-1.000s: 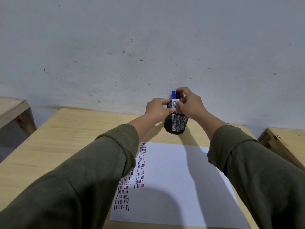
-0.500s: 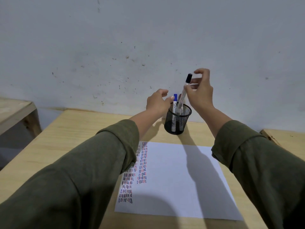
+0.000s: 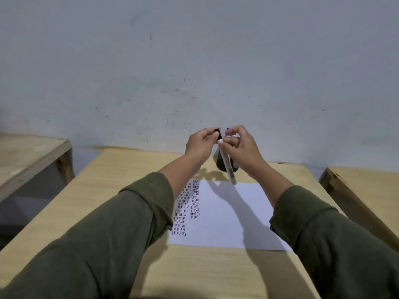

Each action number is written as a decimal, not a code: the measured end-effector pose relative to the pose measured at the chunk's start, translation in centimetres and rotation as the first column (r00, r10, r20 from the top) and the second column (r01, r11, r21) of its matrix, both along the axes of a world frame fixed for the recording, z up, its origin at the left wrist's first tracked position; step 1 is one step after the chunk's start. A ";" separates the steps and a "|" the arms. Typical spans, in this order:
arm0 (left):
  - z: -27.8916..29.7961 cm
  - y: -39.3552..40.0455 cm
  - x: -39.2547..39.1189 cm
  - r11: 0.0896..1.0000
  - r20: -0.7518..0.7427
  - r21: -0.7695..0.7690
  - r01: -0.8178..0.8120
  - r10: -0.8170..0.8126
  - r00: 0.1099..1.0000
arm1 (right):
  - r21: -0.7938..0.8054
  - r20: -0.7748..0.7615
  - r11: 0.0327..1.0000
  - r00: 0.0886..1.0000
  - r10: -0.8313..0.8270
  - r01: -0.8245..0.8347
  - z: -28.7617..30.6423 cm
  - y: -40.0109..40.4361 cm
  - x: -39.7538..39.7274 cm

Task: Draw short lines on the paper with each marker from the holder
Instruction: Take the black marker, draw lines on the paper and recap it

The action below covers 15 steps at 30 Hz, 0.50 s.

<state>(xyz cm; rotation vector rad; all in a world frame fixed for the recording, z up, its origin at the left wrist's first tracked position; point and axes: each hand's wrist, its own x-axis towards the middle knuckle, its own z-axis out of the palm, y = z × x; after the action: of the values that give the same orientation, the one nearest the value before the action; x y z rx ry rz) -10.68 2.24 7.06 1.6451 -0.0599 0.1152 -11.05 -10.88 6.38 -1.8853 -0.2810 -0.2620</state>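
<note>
My right hand (image 3: 241, 149) holds a white-barrelled black marker (image 3: 227, 167) above the far edge of the paper, its body slanting down toward me. My left hand (image 3: 199, 145) pinches the marker's black cap (image 3: 217, 132) at the top end. Behind both hands stands the black mesh holder (image 3: 220, 162), mostly hidden; a blue marker tip (image 3: 227, 129) peeks over my right fingers. The white paper (image 3: 226, 214) lies on the wooden table (image 3: 108, 190), with columns of short black, red and blue lines (image 3: 187, 208) along its left side.
A grey-white wall rises right behind the table. Another wooden table (image 3: 28, 154) stands to the left across a gap, and a third wooden edge (image 3: 362, 190) sits at the right. My sleeves cover the near part of the table.
My right hand has lifted the black marker fully out of the holder and brought it lower. My left hand has left the holder and taken hold of the cap.
</note>
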 end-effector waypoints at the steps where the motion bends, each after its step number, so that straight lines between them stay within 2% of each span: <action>1: -0.1 0.2 -0.5 0.999 -0.015 -0.033 0.013 -0.014 1.000 | 0.011 -0.011 1.000 1.000 0.020 -0.020 0.0 0.2 -0.7; 5: -0.2 1.4 -2.9 0.991 -0.106 -0.133 -0.021 0.007 0.994 | 0.028 -0.093 0.991 0.987 0.129 -0.127 0.5 1.0 -4.0; 9: -0.4 2.9 -4.2 0.945 -0.237 -0.224 -0.239 0.185 0.954 | 0.006 -0.236 0.974 0.946 0.221 -0.226 0.9 1.1 -6.0; 12: -0.4 4.5 -4.7 0.889 -0.333 -0.249 -0.384 0.294 0.896 | 0.175 -0.326 0.938 0.881 0.343 -0.301 1.2 1.3 -6.9; 15: -0.4 5.2 -5.1 0.871 -0.357 -0.269 -0.411 0.306 0.882 | 0.359 -0.291 0.872 0.847 0.444 -0.334 1.0 1.9 -7.3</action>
<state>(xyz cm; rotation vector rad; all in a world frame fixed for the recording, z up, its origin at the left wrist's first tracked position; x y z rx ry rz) -15.78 7.48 6.65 1.2948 0.4881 0.1493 -18.35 -8.97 7.39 -1.4972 -0.3458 0.3165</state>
